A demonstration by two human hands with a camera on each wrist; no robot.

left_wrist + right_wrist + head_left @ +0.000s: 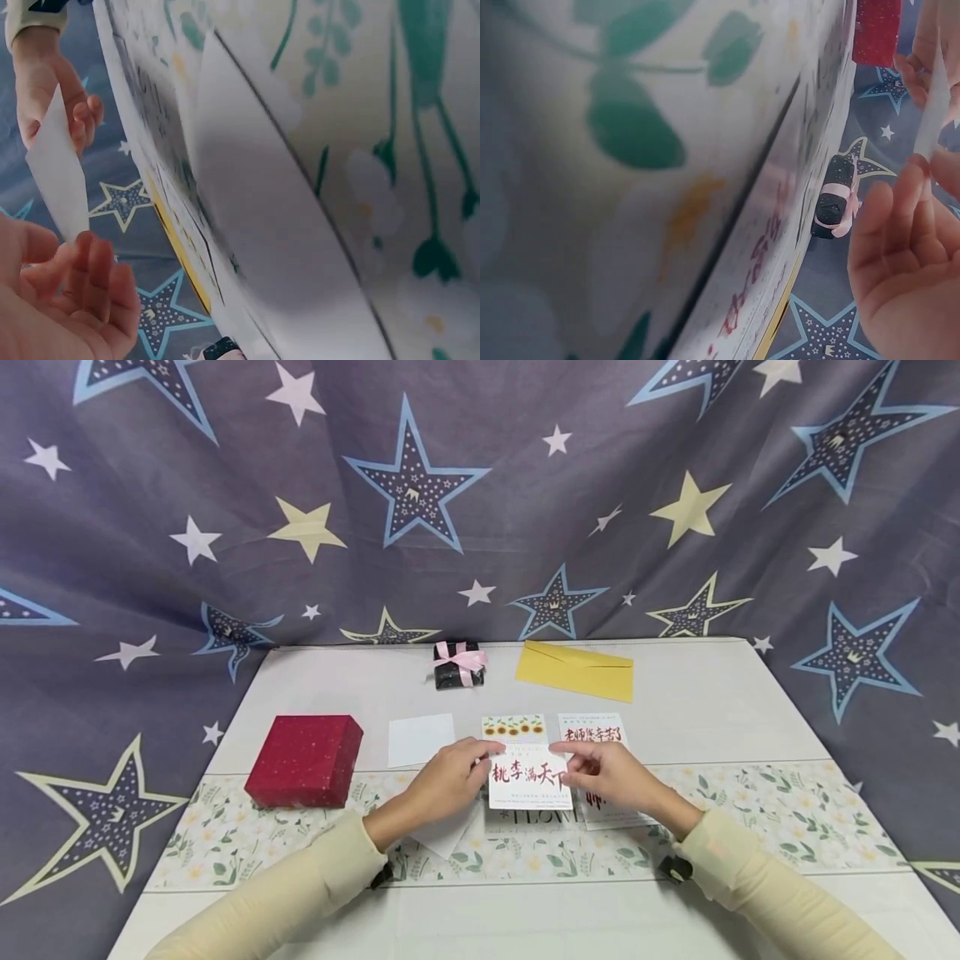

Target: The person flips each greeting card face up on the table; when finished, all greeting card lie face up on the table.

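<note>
Held card (pixel 529 777) white w/ dk red chars; card behind (pixel 514 727) white too, w/ row of yel.-orange sunflowers & green leaves; card to R (pixel 592 731) white, red chars again; sheet to L (pixel 420 741) plain white; box (pixel 300 760) deep red w/ pale specks; parcel (pixel 448 676) black, ribbon (pixel 465 662) pink; envelope (pixel 574 672) golden yel.; tablecloth (pixel 480 922) off-white w/ floral band, green leaves, pale blossoms; curtain (pixel 247 427) greyish purple-blue, stars white, yel. & blue-edged; sleeves (pixel 300 885) pale cream.

A thin white rectangular paper card (pixel 529 787) bearing large red Chinese characters, smaller print beneath, is held raised above the worktop (pixel 705 685) between the left hand (pixel 450 774) and right hand (pixel 609 774). Its printed face shows in the head view, its plain white back in the wrist views.
</note>
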